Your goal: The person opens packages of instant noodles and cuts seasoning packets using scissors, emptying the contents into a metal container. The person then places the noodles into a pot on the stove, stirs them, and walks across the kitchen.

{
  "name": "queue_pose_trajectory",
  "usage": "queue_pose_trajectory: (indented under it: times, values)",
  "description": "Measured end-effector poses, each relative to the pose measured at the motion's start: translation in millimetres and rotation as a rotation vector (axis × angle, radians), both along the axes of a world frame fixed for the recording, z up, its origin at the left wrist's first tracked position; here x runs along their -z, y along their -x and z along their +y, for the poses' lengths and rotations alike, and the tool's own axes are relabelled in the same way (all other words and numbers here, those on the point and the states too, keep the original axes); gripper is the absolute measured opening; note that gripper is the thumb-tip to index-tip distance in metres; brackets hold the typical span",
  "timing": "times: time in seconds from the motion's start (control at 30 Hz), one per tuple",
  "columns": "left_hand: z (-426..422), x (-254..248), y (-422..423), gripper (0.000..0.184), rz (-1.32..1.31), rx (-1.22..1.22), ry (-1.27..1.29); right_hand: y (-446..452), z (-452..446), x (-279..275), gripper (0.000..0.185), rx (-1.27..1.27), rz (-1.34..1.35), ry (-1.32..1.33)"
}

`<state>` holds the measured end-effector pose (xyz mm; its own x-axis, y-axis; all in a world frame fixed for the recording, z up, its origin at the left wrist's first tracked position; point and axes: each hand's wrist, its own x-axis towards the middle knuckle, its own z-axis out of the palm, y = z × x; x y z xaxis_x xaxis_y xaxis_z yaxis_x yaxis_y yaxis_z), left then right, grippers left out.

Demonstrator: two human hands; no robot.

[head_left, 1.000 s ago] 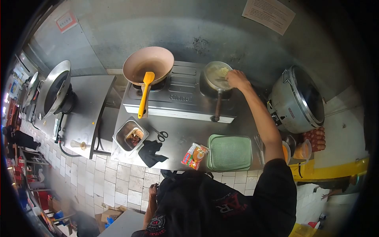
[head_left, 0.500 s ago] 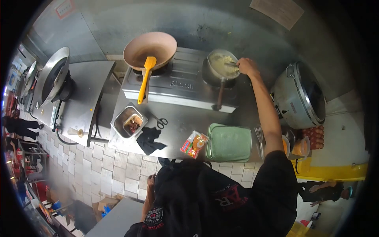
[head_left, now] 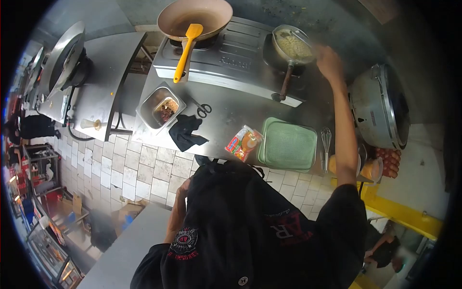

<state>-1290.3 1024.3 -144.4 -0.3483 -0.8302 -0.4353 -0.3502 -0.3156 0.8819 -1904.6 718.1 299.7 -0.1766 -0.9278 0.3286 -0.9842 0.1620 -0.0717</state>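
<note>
My right hand (head_left: 329, 62) is closed, slightly blurred, at the right rim of a small saucepan (head_left: 290, 65) with a wooden handle. It grips metal tongs (head_left: 301, 36) that reach into the pan. Pale yellow noodles (head_left: 292, 47) in liquid fill the pan, which sits on the right burner of the gas stove (head_left: 236, 60). My left hand (head_left: 183, 187) hangs low beside my black shirt, away from the counter; its fingers are mostly hidden.
A wide pan (head_left: 168, 21) with a yellow spatula (head_left: 186, 50) occupies the left burner. Along the counter lie a metal container (head_left: 147, 110), scissors (head_left: 204, 110), black cloth (head_left: 185, 132), noodle packet (head_left: 244, 143), green tray (head_left: 288, 167) and whisk (head_left: 326, 144). A large cooker (head_left: 373, 108) stands right.
The view has shifted, so the counter appears higher. My right hand has moved with the tongs from over the noodles towards the pan's far right rim. My left hand stays low.
</note>
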Motion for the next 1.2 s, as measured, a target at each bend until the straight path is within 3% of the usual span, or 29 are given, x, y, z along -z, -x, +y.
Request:
queue_pose_trajectory:
  times: [0.07,0.17,0.23,0.3,0.4,0.53,0.6,0.7,0.77,0.97,1.03,1.07,1.1,1.17,1.2]
  values:
    - [0.9,-5.5,4.9,0.038,-0.012,-0.013,-0.023,-16.3,22.1,10.2,0.023,-0.255,-0.214,0.102]
    - [17.8,-15.1,1.0,0.038,-0.045,-0.041,-0.070,-88.4,70.4,21.2,0.024,-0.401,-0.740,-0.135]
    - [28.0,-18.9,-3.2,0.037,-0.060,-0.057,-0.097,-119.1,93.7,66.1,0.025,-0.537,-0.711,-0.152]
    - [34.9,-20.3,-8.1,0.037,-0.072,-0.070,-0.114,-149.0,116.6,113.0,0.029,-0.421,-0.794,-0.324]
    - [42.7,-24.1,-11.7,0.036,-0.085,-0.083,-0.134,-185.5,143.6,171.6,0.035,-0.350,-0.747,-0.270]
    - [44.8,-28.2,-13.2,0.035,-0.085,-0.090,-0.132,-228.7,165.4,206.6,0.040,-0.278,-0.770,-0.272]
    - [43.7,-30.7,-13.4,0.035,-0.082,-0.085,-0.123,-247.6,172.0,217.8,0.042,-0.160,-0.690,-0.309]
    - [40.3,-35.5,-12.8,0.034,-0.072,-0.074,-0.103,-261.8,171.3,242.0,0.045,-0.209,-0.787,-0.137]
    - [34.6,-40.8,-9.0,0.034,-0.058,-0.059,-0.088,-264.9,170.9,245.3,0.046,-0.197,-0.824,-0.167]
    - [16.6,-58.2,0.1,0.033,0.038,-0.075,0.120,-251.1,203.0,204.2,0.042,-0.260,-0.529,-0.140]
    - [20.3,-61.7,-3.5,0.032,0.006,-0.087,0.021,-245.7,218.8,203.4,0.036,-0.328,-0.673,-0.239]
    - [23.2,-62.7,-7.2,0.040,-0.099,-0.088,-0.353,-246.4,224.3,204.2,0.036,-0.343,-0.680,-0.244]
    - [23.5,-71.8,-2.2,0.040,-0.104,-0.103,-0.356,-247.0,229.6,206.1,0.029,-0.335,-0.732,-0.256]
    - [27.7,-95.5,10.0,0.034,-0.084,-0.463,-0.559,-247.9,240.8,213.5,0.023,-0.337,-0.789,-0.280]
    - [27.6,-115.8,15.3,0.034,-0.086,-0.479,-0.561,-249.8,244.4,221.1,0.018,-0.346,-0.862,-0.312]
